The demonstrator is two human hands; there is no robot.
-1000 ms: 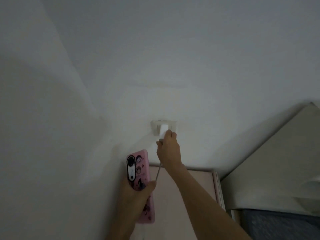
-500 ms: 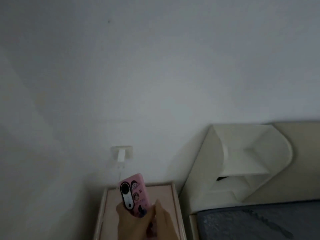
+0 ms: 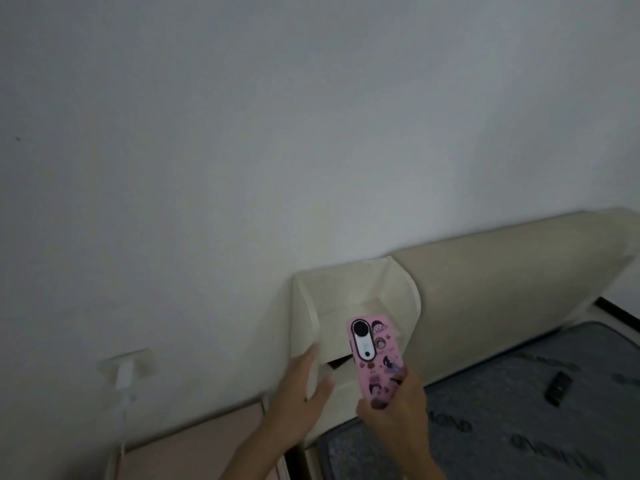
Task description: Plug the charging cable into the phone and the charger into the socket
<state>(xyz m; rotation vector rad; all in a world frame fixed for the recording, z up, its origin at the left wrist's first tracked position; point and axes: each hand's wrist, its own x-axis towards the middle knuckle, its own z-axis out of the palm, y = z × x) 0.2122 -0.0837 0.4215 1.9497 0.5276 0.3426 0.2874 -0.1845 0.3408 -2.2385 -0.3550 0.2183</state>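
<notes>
Room: dim, with a plain white wall (image 3: 311, 133) filling most of the view; a cream headboard (image 3: 502, 282) is set against it at the right, with a dark grey mattress (image 3: 519, 410) below.
Nook: a cream shelf unit (image 3: 349, 306) is built onto the left end of the headboard, its opening facing the camera.
Nightstand: a pale pink top (image 3: 194, 445) is seen at the lower left, against the wall and just beside the shelf unit.
Socket: a white plate (image 3: 126, 363) is mounted low on the wall, above the back edge of the nightstand.
Charger: a white block (image 3: 124, 375) is seated in the socket – plugged in.
Cable: a thin white line (image 3: 123, 427) is seen hanging from the charger down toward the nightstand; its far end cannot be traced.
Phone: a pink case with cartoon stickers (image 3: 377, 362) is held upright, back to the camera, in front of the nook; whether the cable is in it cannot be told.
Right hand: (image 3: 394, 414) closed around the lower part of the phone, fingers wrapped on its edges.
Left hand: (image 3: 298, 400) spread flat and empty – fingers apart, laid near the left wall of the shelf unit.
Mattress item: a small dark object (image 3: 557, 388) is lying toward the right edge; too blurred to identify.
</notes>
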